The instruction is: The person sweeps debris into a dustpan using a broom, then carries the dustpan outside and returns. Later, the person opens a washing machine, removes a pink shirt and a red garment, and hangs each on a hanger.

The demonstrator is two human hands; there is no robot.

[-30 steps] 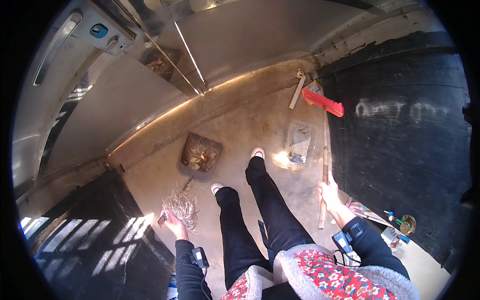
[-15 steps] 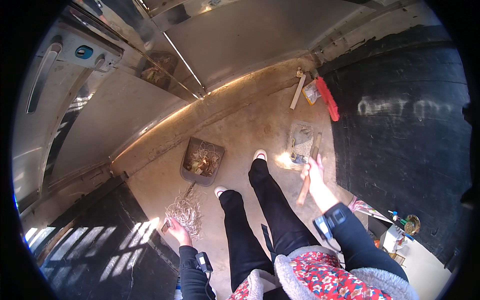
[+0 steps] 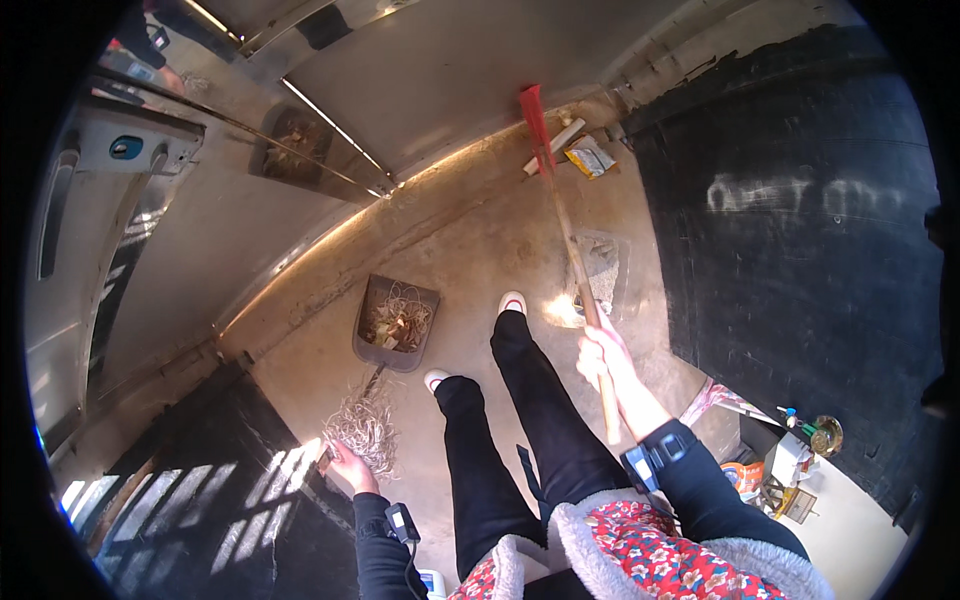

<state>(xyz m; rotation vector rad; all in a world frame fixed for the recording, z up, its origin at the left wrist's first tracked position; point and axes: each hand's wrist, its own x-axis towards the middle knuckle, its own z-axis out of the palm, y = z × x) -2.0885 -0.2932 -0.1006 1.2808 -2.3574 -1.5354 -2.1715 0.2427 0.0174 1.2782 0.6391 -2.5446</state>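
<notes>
My right hand (image 3: 608,358) is closed round the wooden handle of a broom (image 3: 572,245). The broom's narrow red head (image 3: 536,125) points away from me, at the far floor edge by the metal door. Low on the left, my left hand (image 3: 350,468) is closed at the near end of what looks like the handle of a grey dustpan (image 3: 375,352). Pale stringy strands (image 3: 365,425) cover most of that handle, so the grip is partly hidden. Inside the dustpan lie tangled strands and yellowish scraps (image 3: 398,322).
A shallow clear tray (image 3: 622,262) with grey grains sits beyond my right hand. A yellow and white packet (image 3: 590,158) lies near the far wall. Metal doors (image 3: 270,215) stand ahead, black panels (image 3: 790,230) on the right. Lower right, a pale surface (image 3: 850,520) holds boxes and small items.
The broom head has swung left, from beside the black panel to in front of the metal door. My right hand has shifted slightly left; my left hand and dustpan have hardly moved.
</notes>
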